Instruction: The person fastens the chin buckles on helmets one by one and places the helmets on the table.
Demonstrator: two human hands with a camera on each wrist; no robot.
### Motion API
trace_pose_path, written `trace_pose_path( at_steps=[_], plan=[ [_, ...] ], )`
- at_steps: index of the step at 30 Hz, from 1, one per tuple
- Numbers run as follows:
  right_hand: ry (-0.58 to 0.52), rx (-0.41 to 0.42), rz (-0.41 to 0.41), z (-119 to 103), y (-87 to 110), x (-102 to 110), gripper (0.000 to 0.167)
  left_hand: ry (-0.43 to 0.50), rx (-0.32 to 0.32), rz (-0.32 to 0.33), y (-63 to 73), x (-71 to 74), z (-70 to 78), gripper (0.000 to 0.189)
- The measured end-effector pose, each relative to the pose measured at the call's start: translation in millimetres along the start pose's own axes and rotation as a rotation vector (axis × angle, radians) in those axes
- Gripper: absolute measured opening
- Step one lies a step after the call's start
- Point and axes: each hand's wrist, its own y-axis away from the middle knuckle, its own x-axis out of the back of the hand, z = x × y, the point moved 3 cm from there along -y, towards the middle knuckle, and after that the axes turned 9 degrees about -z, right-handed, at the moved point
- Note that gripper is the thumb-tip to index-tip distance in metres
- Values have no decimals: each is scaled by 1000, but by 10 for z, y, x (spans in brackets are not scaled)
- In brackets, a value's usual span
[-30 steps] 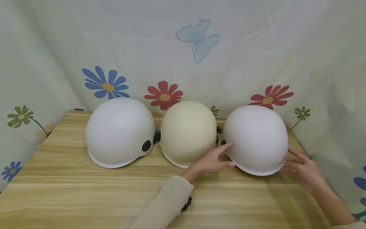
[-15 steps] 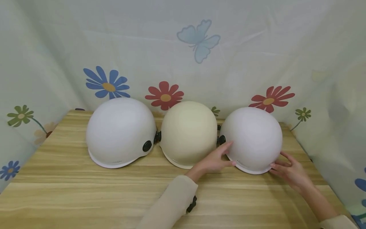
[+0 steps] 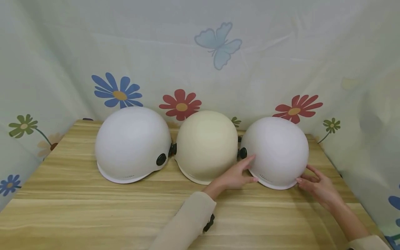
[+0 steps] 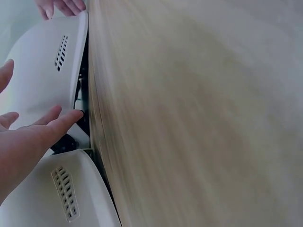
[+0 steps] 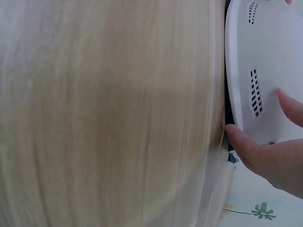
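Three helmets stand in a row on the wooden table. At the right end is a white helmet (image 3: 276,152) with a black round fitting on its left side. My left hand (image 3: 232,177) reaches to its left front edge, fingers extended and spread. From the other side my right hand (image 3: 318,187) touches the lower right rim with spread fingers. The right wrist view shows a fingertip at the rim and another on the shell (image 5: 274,71) beside the slotted vents. A cream helmet (image 3: 206,146) sits in the middle, partly behind my left hand. Further left is another white helmet (image 3: 132,144).
The wooden table (image 3: 93,215) extends in front of the helmets. Behind and beside it hangs a pale curtain (image 3: 150,52) printed with flowers and a butterfly. A black strap piece (image 3: 208,223) shows beside my left sleeve.
The right helmet has shifted left, close up to the cream helmet, and turned slightly. My right hand moved left with it, while my left hand stayed nearly in place. The last half second shows almost no motion.
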Motion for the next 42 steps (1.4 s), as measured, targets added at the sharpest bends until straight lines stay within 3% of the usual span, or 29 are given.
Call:
trace_pose_path(
  at_steps=[12,21,27,31,36,42],
  plan=[
    [27,21,1,21,9,3,89,1,12,-13,-10,-26,-6,74],
    [49,10,1,36,-33,10,90,19,57,-3,-16,-22,-11,75],
    [47,38,6,29,-10,35,87,-12,41,0,27,-22,33,73],
    [85,39,6,5,14,56,86,-28,45,0,113,2,74,70],
    [123,79,15,133,-64,233,81,-13,27,-25,287,113,92,66],
    [202,144,52,319,-199,441,76,95,-41,-59,534,357,125,62]
  ],
)
